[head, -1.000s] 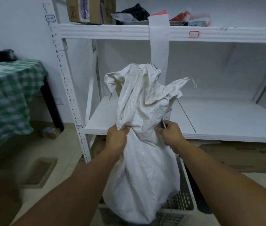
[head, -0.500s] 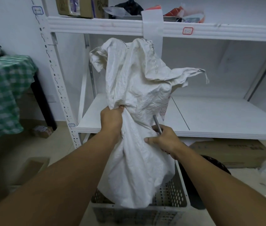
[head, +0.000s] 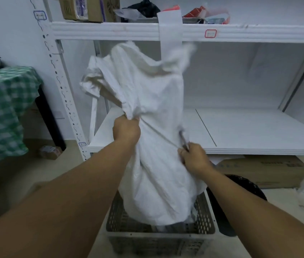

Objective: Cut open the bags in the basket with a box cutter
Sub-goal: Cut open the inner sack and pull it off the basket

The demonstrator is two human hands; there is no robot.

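Where the bag [head: 153, 131] rises out of the basket [head: 158, 239], its lower end sits inside the basket and its upper part stands in front of the shelf [head: 250, 131].

Bag: white woven cloth, creased all over and limp. The top flaps flop left and right, and the upper right flap is blurred. 1 taut fold runs slantwise across the front between the 2 hands.

Left hand [head: 127, 130]: grip clenched on a bunch of the bag's cloth, about halfway up.

Right hand [head: 194, 158]: grip closed round the box cutter [head: 183, 138], its grey metal end pointing up against the bag. Cannot tell whether it pinches cloth too.

Basket: grey, perforated walls, on the floor.

Table [head: 4, 108] with a green checked cloth at left, well apart. Cardboard boxes [head: 88, 8] stand on the upper shelf [head: 110, 31].
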